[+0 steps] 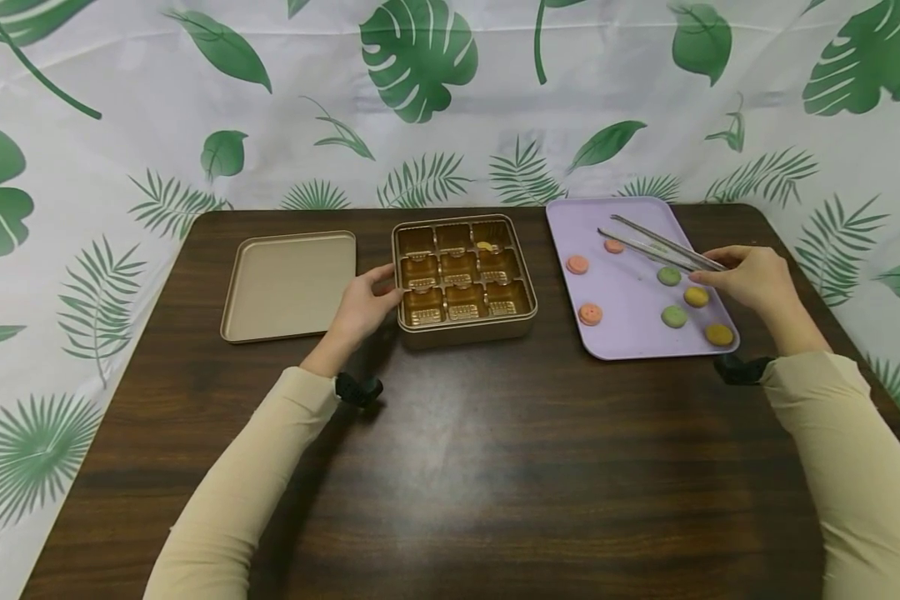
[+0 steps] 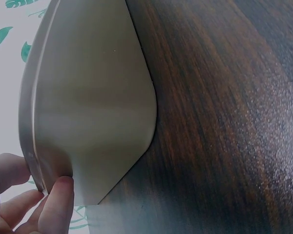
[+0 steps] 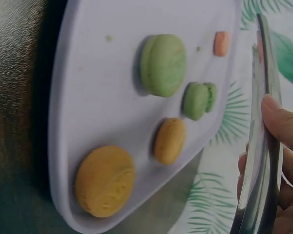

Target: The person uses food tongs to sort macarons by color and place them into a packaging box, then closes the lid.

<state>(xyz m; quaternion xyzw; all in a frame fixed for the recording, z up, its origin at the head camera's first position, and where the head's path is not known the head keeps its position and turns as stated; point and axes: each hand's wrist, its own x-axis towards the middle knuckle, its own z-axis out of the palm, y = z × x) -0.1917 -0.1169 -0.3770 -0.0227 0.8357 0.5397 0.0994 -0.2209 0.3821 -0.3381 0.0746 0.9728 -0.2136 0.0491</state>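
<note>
At the left side of a gold box (image 1: 468,333), my left hand (image 1: 363,304) holds on with its fingers at the rim and wall. The box has a gold divided insert, with a small yellow piece (image 1: 485,246) in its far right compartment. My right hand (image 1: 753,279) grips metal tongs (image 1: 667,246) over a lilac tray (image 1: 622,333). The tongs' tips stand apart with nothing between them. On the tray lie several macarons: pink ones (image 1: 590,314) toward the left, green ones (image 1: 674,317) and yellow ones (image 1: 718,335) toward the right.
A flat gold lid (image 1: 292,287) lies left of the box, behind my left wrist. The brown wooden table (image 1: 495,467) extends toward me. A white curtain with green leaves (image 1: 420,58) hangs along the back and sides.
</note>
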